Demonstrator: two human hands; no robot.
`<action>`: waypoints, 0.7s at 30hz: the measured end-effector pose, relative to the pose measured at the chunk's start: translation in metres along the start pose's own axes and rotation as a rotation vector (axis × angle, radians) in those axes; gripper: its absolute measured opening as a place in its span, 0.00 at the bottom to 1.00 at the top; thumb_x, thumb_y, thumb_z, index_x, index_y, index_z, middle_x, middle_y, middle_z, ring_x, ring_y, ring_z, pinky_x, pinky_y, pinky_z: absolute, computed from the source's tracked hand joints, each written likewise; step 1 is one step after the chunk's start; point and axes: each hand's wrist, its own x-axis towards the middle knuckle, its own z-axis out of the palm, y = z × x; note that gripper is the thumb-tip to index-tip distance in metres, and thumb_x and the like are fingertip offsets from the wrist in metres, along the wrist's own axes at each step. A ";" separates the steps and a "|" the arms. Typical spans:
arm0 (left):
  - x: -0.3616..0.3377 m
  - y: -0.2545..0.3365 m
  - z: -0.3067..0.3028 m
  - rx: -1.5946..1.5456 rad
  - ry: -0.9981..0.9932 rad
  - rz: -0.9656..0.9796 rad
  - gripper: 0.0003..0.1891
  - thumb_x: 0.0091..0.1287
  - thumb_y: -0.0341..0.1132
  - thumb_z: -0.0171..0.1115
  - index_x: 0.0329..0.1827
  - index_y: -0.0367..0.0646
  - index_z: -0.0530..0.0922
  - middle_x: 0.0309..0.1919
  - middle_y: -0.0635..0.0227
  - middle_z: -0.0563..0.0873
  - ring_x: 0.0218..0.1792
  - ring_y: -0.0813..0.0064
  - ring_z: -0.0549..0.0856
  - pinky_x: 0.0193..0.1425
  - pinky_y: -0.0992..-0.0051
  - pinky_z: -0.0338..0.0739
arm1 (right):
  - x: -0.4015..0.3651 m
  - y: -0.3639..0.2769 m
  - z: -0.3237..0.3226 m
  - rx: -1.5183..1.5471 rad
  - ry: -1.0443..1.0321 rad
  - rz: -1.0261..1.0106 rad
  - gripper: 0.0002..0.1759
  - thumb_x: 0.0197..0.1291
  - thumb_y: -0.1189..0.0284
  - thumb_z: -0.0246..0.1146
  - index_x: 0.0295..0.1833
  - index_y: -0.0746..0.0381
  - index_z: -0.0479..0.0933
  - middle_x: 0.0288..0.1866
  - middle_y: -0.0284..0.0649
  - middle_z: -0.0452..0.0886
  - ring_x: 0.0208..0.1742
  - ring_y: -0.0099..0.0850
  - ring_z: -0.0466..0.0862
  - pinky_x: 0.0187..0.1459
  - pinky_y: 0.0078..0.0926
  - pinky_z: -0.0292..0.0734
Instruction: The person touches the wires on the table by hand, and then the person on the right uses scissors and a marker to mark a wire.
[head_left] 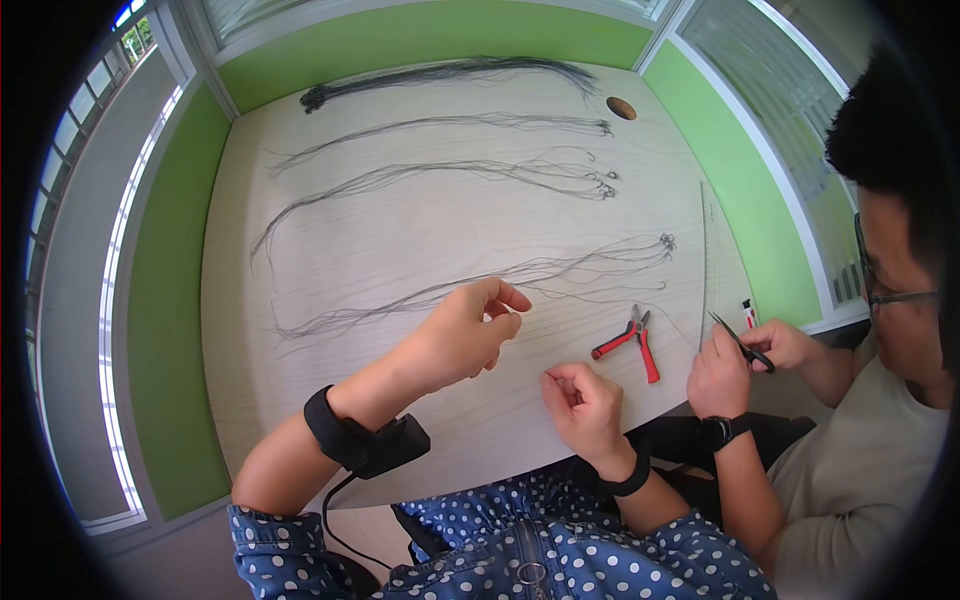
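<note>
My left hand [465,330] is raised over the near bundle of thin dark wires [420,295]. Its fingers curl loosely, with a gap between thumb and index finger, and no object shows in it. To its right, my right hand [587,408] is closed near the table's front edge, thumb against the curled fingers. Whether a thin strand is pinched there is too fine to tell. Red-handled pliers [630,342] lie with handles spread, just beyond my right hand. The near wires end in small curls [667,243] at the right.
More wire bundles [430,175] lie farther back on the pale table [400,235], with a thick dark bundle [450,75] at the rear. Green partitions [430,48] surround it. At right, a co-worker's hands [722,375] hold black scissors [750,352] beside a marker [748,312].
</note>
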 end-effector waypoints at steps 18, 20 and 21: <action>0.002 -0.051 -0.005 -0.389 -0.172 0.005 0.10 0.66 0.29 0.52 0.47 0.35 0.73 0.27 0.71 0.76 0.23 0.85 0.75 0.25 0.83 0.72 | 0.000 0.000 -0.001 -0.012 -0.024 0.019 0.04 0.53 0.75 0.64 0.32 0.62 0.75 0.13 0.35 0.73 0.14 0.28 0.77 0.16 0.22 0.67; 0.003 -0.052 -0.005 -0.392 -0.187 0.004 0.09 0.66 0.29 0.52 0.46 0.35 0.73 0.27 0.72 0.76 0.23 0.84 0.75 0.25 0.83 0.72 | 0.001 -0.001 -0.001 -0.016 -0.013 0.019 0.04 0.53 0.75 0.64 0.32 0.62 0.75 0.13 0.36 0.74 0.15 0.28 0.78 0.17 0.21 0.67; 0.003 -0.052 -0.006 -0.392 -0.186 0.005 0.09 0.66 0.29 0.52 0.46 0.35 0.73 0.27 0.72 0.76 0.23 0.84 0.75 0.25 0.83 0.72 | 0.001 0.000 0.000 -0.016 -0.014 0.018 0.04 0.53 0.75 0.64 0.32 0.62 0.75 0.13 0.36 0.74 0.15 0.28 0.78 0.17 0.21 0.67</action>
